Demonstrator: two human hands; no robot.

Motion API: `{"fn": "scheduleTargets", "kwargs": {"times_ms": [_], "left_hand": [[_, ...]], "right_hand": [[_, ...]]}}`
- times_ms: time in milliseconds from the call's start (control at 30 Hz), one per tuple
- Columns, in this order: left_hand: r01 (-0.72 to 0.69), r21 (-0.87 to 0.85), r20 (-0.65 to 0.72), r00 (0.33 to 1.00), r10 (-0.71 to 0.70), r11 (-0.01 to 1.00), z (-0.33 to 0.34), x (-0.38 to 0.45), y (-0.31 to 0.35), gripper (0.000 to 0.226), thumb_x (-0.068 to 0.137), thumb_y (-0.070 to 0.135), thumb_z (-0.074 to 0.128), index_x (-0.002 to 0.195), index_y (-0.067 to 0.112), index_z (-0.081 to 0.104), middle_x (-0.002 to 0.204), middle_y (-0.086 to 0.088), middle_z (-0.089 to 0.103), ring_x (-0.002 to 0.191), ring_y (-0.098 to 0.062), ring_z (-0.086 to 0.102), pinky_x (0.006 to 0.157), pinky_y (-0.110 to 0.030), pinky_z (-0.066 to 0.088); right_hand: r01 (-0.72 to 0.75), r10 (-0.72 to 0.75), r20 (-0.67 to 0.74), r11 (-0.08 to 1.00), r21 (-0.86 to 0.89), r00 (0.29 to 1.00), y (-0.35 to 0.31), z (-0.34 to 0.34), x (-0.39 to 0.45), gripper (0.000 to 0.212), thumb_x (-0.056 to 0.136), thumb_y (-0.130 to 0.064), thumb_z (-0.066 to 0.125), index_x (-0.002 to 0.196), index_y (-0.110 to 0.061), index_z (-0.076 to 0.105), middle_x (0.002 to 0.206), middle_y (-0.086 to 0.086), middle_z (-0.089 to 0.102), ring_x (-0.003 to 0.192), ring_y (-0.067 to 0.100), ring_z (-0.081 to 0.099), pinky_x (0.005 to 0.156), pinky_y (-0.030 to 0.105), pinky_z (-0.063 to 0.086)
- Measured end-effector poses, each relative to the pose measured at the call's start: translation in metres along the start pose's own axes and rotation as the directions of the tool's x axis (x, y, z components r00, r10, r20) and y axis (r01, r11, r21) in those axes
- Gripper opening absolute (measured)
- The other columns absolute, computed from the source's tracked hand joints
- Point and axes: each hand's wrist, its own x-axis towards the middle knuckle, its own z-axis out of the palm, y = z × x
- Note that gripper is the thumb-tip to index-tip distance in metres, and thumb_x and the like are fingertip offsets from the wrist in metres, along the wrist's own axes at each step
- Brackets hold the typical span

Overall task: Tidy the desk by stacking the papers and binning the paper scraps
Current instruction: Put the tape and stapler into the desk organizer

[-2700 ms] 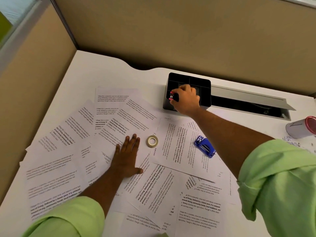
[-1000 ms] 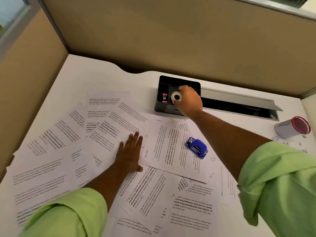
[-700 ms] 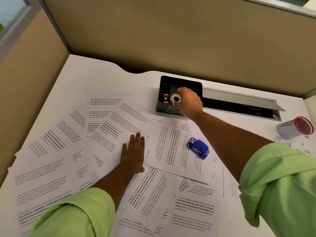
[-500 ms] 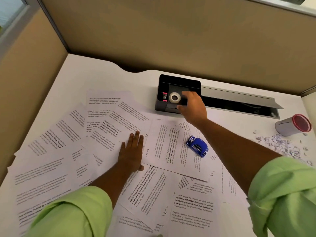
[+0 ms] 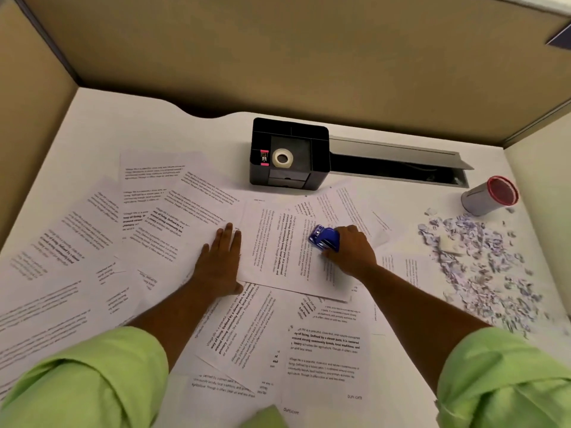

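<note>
1. We see a white desk (image 5: 102,125) boxed in by tan partitions (image 5: 278,57), with a cable slot (image 5: 398,165) along its back edge.
2. Printed papers (image 5: 173,217) lie fanned and overlapping across the left and middle of the desk, unstacked.
3. Scraps (image 5: 475,261) form a loose heap on the desk's right side, just in front of the bin.
4. A black organiser (image 5: 318,159) stands at the back, touching the papers' far edge.
5. Our left hand (image 5: 221,267) lies flat on the papers, palm down, fingers straight and nearly together.
6. Our right hand (image 5: 352,250) rests on a middle sheet, fingers curled round the stapler.
7. The bin (image 5: 488,196), a small grey can with a red rim, lies tipped on its side at the far right.
8. The blue stapler (image 5: 324,237) sits on the sheet, held at its right end.
9. A tape roll (image 5: 282,158) lies in the organiser's middle compartment.
10. A small pink-and-black item (image 5: 264,157) sits in the left compartment; we cannot tell what it is.
</note>
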Motion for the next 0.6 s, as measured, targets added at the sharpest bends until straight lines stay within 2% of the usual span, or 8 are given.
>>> {"fn": "scheduleTargets", "kwargs": {"times_ms": [167,433,533,600], "left_hand": [[0.022,-0.025,0.0,1.0,-0.022,0.999,0.006,0.005,0.002,0.136,0.07,0.052,0.081,0.153,0.014,-0.02,0.159,-0.008,-0.029,0.149,-0.028,-0.016,0.122,-0.046,0.009],[0.032,-0.019,-0.004,0.999,-0.032,0.999,0.005,0.003,0.006,0.137,0.068,0.05,0.082,0.153,0.014,-0.019,0.159,-0.009,-0.027,0.15,-0.029,-0.015,0.121,-0.046,0.011],[0.031,-0.019,0.003,1.0,-0.031,0.999,0.005,0.002,0.007,0.136,0.069,0.048,0.082,0.153,0.014,-0.019,0.159,-0.009,-0.028,0.149,-0.029,-0.015,0.121,-0.047,0.011],[0.032,-0.025,0.006,0.999,-0.032,0.999,0.005,0.002,0.008,0.136,0.069,0.046,0.083,0.153,0.013,-0.019,0.159,-0.01,-0.028,0.149,-0.03,-0.016,0.121,-0.048,0.011]], "right_hand": [[-0.051,0.054,-0.062,0.997,0.054,0.997,-0.002,0.005,0.001,0.038,0.096,-0.036,0.068,0.123,-0.012,0.058,0.118,0.008,0.058,0.099,0.017,0.054,0.079,0.028,0.046],[0.004,0.005,-0.054,0.987,0.161,0.999,-0.002,0.001,-0.001,0.031,0.101,-0.04,0.06,0.119,-0.016,0.056,0.107,0.005,0.062,0.09,0.016,0.057,0.072,0.027,0.04],[0.043,-0.036,-0.033,0.963,0.265,0.999,-0.004,-0.006,0.001,0.035,0.1,-0.04,0.062,0.124,-0.016,0.053,0.11,0.005,0.063,0.096,0.021,0.061,0.075,0.031,0.048],[0.018,-0.007,-0.026,0.892,0.452,1.0,-0.011,-0.016,0.001,0.034,0.099,-0.036,0.064,0.123,-0.017,0.049,0.114,0.006,0.061,0.1,0.025,0.064,0.081,0.039,0.059]]}}
